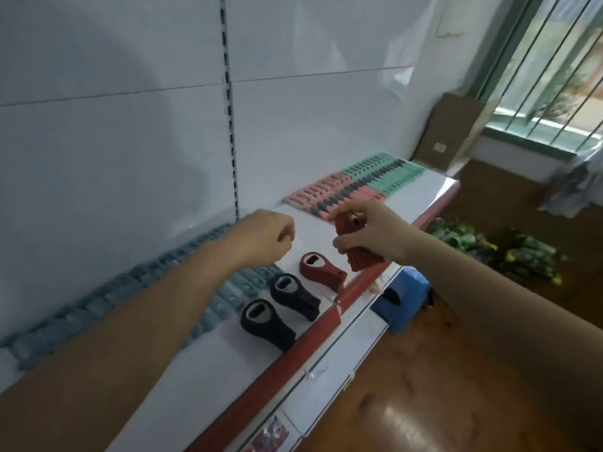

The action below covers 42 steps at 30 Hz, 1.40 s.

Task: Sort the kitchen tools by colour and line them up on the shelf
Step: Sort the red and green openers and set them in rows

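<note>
Above the shelf's near edge, the right hand (375, 236) pinches a red stack (360, 261) of openers between thumb and curled fingers, holding it in the air just right of the laid-out line. The left hand (266, 236) hovers beside it, fingers curled into a fist with nothing seen in it. The step in hand looks to be dealing one piece off the stack. It would go best if the left hand peeled a single opener away while the right squeezed the rest, then set it flat just beyond the lone red opener (321, 268), loop toward the wall, handle toward the near edge, at its neighbours' slant. Lying on the shelf (306, 230) are one red opener and two black openers (293, 295) nearer the camera. The held stack cannot be counted. Behind run a blue row (130, 288) at left and, far right, a pink row (329, 197) and a green row (378, 174), each too blurred to count.
</note>
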Each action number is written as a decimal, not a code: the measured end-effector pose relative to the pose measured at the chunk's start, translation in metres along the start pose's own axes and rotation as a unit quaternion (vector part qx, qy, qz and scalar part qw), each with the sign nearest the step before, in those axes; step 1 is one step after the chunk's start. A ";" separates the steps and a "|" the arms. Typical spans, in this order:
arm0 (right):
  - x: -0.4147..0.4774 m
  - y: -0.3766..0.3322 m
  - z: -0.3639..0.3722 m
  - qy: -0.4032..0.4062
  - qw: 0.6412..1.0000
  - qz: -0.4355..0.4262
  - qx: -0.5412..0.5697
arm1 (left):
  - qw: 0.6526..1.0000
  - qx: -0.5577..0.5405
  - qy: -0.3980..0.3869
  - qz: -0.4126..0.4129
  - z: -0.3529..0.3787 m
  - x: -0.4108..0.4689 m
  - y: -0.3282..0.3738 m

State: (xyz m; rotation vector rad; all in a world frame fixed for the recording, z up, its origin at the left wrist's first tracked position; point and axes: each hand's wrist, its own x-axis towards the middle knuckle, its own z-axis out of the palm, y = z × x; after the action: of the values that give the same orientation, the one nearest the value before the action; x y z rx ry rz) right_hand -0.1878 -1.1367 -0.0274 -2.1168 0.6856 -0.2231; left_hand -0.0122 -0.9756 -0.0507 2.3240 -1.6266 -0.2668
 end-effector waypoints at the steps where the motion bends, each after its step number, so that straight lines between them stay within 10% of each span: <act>1: 0.018 0.005 -0.006 -0.005 0.991 -0.026 -0.134 | 1.000 0.020 -0.010 -0.013 0.002 0.016 0.000; 10: 0.091 0.038 0.014 -0.177 0.892 -0.058 -0.411 | 0.983 0.115 -0.126 -0.072 0.045 0.098 -0.032; 42: 0.085 0.040 0.009 -0.202 0.866 -0.080 -0.450 | 0.975 0.130 -0.179 -0.028 0.069 0.113 -0.057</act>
State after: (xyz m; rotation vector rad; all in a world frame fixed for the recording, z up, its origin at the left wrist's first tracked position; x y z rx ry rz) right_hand -0.1293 -1.1951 -0.0718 -2.9767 0.3754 0.5608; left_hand 0.0557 -1.0725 -0.1336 2.6405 -1.8594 -0.5443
